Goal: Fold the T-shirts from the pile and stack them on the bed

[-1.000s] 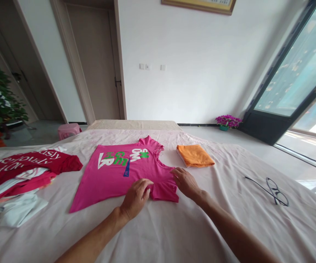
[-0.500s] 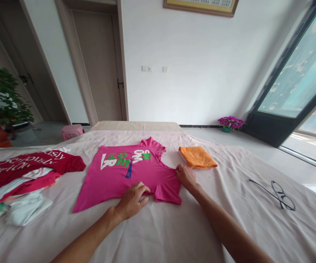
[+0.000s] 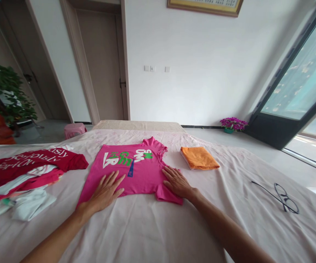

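Observation:
A pink T-shirt [image 3: 144, 180] with white, green and blue print lies spread out on the bed-like surface, its collar toward the right. My left hand [image 3: 107, 191] rests flat on the shirt's near side toward the hem, fingers spread. Over the shoulder near the collar lies my right hand [image 3: 177, 181], palm down with its fingers stretched out. Both hands touch the cloth and grip nothing. Just right of the shirt sits a folded orange garment [image 3: 200, 158].
A loose pile of clothes with a dark red shirt [image 3: 37, 160] on top lies at left. Eyeglasses [image 3: 280, 197] with dark frames lie at right on the pale sheet [image 3: 152, 233]. Beyond are a pink stool [image 3: 75, 129] and a pot of purple flowers [image 3: 232, 124].
My left hand has moved left along the shirt and flattened. My right hand has let go of the shoulder edge and opened onto the cloth. The view has shifted slightly.

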Available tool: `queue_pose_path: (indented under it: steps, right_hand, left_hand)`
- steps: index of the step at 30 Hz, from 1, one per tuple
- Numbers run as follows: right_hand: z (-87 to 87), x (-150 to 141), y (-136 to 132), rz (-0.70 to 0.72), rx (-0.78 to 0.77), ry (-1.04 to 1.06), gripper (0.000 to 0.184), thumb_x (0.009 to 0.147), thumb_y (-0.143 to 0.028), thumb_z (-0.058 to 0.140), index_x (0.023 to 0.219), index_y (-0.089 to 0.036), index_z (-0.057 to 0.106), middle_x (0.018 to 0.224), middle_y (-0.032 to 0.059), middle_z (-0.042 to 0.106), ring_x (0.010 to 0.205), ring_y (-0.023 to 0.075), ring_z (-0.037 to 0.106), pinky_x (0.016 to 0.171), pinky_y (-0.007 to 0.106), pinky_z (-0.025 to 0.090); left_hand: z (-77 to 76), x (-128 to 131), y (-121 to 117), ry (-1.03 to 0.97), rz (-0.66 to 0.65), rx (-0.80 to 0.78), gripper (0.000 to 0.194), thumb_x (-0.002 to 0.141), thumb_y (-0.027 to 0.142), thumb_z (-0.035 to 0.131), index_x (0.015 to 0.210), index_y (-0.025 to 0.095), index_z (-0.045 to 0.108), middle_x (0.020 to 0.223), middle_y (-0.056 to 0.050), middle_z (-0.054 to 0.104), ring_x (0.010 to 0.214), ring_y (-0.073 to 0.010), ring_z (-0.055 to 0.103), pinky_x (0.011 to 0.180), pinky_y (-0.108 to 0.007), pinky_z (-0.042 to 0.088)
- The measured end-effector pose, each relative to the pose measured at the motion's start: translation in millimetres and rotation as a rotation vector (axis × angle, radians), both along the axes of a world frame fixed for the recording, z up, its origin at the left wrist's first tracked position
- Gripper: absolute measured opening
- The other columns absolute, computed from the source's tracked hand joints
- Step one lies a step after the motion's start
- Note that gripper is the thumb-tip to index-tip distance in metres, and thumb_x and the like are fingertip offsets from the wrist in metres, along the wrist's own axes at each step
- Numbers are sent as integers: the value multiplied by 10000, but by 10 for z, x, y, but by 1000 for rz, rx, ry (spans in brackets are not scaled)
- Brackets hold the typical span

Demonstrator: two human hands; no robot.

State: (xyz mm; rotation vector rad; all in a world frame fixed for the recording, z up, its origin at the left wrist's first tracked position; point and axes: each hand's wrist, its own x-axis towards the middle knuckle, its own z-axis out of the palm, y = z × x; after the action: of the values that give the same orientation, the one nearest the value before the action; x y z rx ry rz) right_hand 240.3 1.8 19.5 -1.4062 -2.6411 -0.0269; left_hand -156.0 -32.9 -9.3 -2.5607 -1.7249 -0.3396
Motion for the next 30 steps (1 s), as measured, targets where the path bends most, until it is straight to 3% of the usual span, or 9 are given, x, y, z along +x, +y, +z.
queue_pose_path:
  steps: [5,9,12,15,19,24,27,30]
  right_hand:
    - [11,186,27,-29,-25,-37,606,1007,-490,257,1533,-189,268,1577,101,261,1461,251,226,1182,483,179]
    - [55,147,-18,-115,2,-24,594,1004,-478,287,1527,-198,287,1574,106,271,1457,265,236,1188,511,135]
    - [65,63,-110,-6,-6,24,602,1005,-492,292,1548,-245,205,1597,67,211,1474,235,183,1199,472,139]
    - [54,82,-189,140,-52,60,578,1009,-489,298,1543,-290,205,1589,37,240,1468,220,203,1202,442,166]
    - [79,336,-236,158,-87,97,554,1004,-464,345,1524,-280,285,1562,49,313,1444,226,277,1195,447,204]
    - [215,640,-356,161,-77,208,468,943,-291,472,1409,-281,497,1423,61,531,1317,218,479,1119,426,357]
    - [323,676,-466,255,-105,227,476,883,-179,481,1332,-303,578,1342,43,605,1259,206,533,1079,407,404]
    - [417,624,-528,282,-157,201,429,901,-205,474,1290,-320,614,1318,32,623,1230,204,556,1059,396,418]
  left_hand:
    - [20,-402,-177,71,-24,-23,584,955,555,347,1506,401,229,1601,-62,240,1466,-303,227,1148,-566,178]
    - [66,-480,-234,61,25,-17,569,956,550,351,1497,395,267,1599,-73,242,1460,-307,247,1140,-559,213]
    - [67,-456,-262,74,5,12,591,954,545,365,1508,390,228,1601,-64,238,1463,-292,241,1148,-550,207]
    - [42,-509,-317,113,-64,23,616,954,536,377,1517,395,172,1602,-44,234,1463,-273,248,1159,-530,204]
    - [-6,-766,-430,129,-106,56,625,951,503,410,1521,380,186,1594,-28,261,1452,-251,281,1169,-476,238]
    - [34,-1102,-592,2,-117,79,571,930,445,481,1479,337,368,1524,-30,415,1374,-221,429,1130,-363,361]
    - [132,-1216,-669,-92,-89,-10,460,914,409,508,1369,346,530,1433,4,536,1284,-192,534,1086,-297,422]
    - [193,-1277,-695,-135,-65,-63,361,893,350,518,1234,356,635,1333,28,622,1224,-176,585,1071,-288,444]
